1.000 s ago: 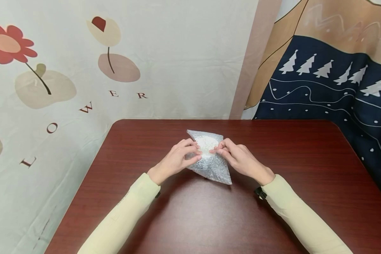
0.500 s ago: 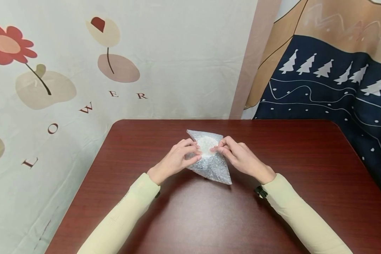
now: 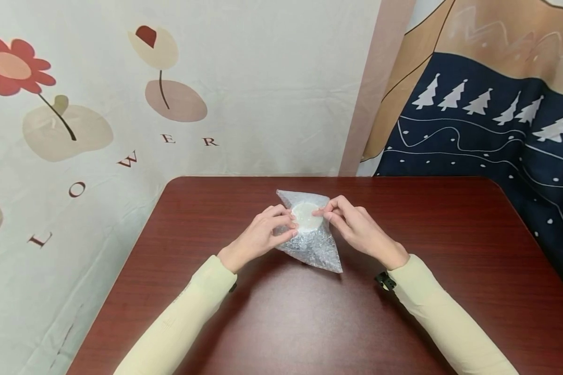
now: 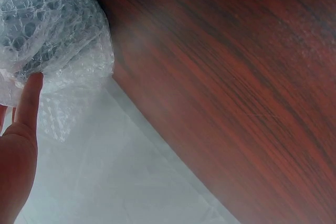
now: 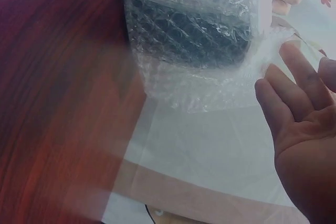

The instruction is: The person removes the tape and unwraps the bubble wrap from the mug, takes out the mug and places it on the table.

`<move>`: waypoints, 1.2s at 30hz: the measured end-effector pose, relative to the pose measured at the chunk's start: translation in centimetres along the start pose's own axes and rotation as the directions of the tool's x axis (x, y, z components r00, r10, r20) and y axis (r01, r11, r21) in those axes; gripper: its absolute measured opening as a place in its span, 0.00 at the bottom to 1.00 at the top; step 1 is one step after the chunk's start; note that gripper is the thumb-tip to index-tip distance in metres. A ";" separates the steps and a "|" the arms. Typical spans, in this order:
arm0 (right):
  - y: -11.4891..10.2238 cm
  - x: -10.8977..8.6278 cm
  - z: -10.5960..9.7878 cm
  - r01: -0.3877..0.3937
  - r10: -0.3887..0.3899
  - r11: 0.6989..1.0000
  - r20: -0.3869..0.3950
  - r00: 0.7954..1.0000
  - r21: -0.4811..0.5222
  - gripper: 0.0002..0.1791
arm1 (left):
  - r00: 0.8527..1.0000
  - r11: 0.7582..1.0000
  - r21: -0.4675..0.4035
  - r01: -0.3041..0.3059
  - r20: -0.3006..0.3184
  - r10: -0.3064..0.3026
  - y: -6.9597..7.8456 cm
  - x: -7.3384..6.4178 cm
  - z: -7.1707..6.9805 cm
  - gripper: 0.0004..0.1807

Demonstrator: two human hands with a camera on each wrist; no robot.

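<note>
Starting with the head view: one clear bubble-wrap parcel point(image 3: 311, 252) with a round white top point(image 3: 305, 219), resting on a dark red-brown wood-grain table point(image 3: 286, 328), near its far edge. Left hand point(image 3: 265, 227), pale yellow-green sleeve point(image 3: 183, 317): fingers bent, tips on the left rim, thumb just below, holding the parcel; position unchanged from the preceding pictures. Right hand point(image 3: 358, 232), matching sleeve point(image 3: 450, 317): thumb and forefinger drawn together at the right rim, apparently pinching an edge, whether film or tape cannot be told. Change noted: right hand slightly higher and farther back; white top now smoother, less crinkled. Judged meaning: material over the top is probably being drawn taut or lifted at the right, the left hand serving as anchor. Left wrist view: bubbled film filling the upper corner, one nearly straight finger point(image 4: 30, 100) against it; the remaining fingers mostly out of frame. Right wrist view: dark contents point(image 5: 194, 38) visible through the film, identity uncertain; right-hand fingers point(image 5: 291, 90) partly extended beside loose clear film, gap narrow, the pinch itself not clearly shown.
</note>
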State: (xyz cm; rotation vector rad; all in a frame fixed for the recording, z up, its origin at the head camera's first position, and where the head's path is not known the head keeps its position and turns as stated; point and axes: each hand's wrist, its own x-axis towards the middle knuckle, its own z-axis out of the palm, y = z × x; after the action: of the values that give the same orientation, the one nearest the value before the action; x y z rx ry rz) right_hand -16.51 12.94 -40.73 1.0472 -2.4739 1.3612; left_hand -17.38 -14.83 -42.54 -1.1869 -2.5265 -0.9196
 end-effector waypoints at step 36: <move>1.2 0.6 -0.2 -0.044 0.044 0.998 0.013 0.999 -0.041 0.48 | 1.000 1.000 -0.016 -0.016 -0.001 0.016 -0.2 -0.2 0.0 0.05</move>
State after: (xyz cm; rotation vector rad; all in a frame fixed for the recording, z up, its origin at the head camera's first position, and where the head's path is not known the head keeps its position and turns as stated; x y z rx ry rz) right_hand -17.77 13.23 -41.18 1.0031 -2.5381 1.3141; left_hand -17.42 -15.03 -42.67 -1.2093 -2.5094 -0.9381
